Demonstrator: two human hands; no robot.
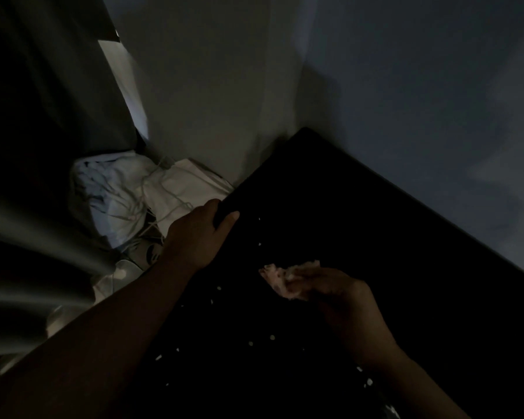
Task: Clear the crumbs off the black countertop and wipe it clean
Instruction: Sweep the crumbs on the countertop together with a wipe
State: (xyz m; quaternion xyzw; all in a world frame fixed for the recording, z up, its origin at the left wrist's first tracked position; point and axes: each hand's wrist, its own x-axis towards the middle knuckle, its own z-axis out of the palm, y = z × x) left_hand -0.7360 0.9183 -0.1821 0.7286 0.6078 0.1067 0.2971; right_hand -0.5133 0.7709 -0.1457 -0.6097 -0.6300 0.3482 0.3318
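Light: very dim; dark surfaces lose their detail.
Hard to make out: the flat black table (360, 222) shows no texture, and only its left edge and far corner stand out against the pale wall (209, 86).
Cut off: both forearms run out at the bottom of the frame, and the table's near end is lost there too.
Hidden: the fingers of the left hand (200, 234) go over the table's left edge and cannot be seen.
Left hand: grips that left edge in the middle of the frame, with one digit lying on the top surface.
Right hand: the right hand (348, 303), lower right of centre, is curled round a crumpled pale pinkish wad (288, 279). Whether the wad is cloth or paper cannot be told.
Wad: it sticks out towards the left, low over the table; contact with the surface is unclear.
Crumbs: small pale crumbs (272, 337) lie scattered on the table between the two arms and down to the lower edge.
Left of the table: a white bundle of cloth and cords (115, 192) lies beside a grey curtain (28, 207).
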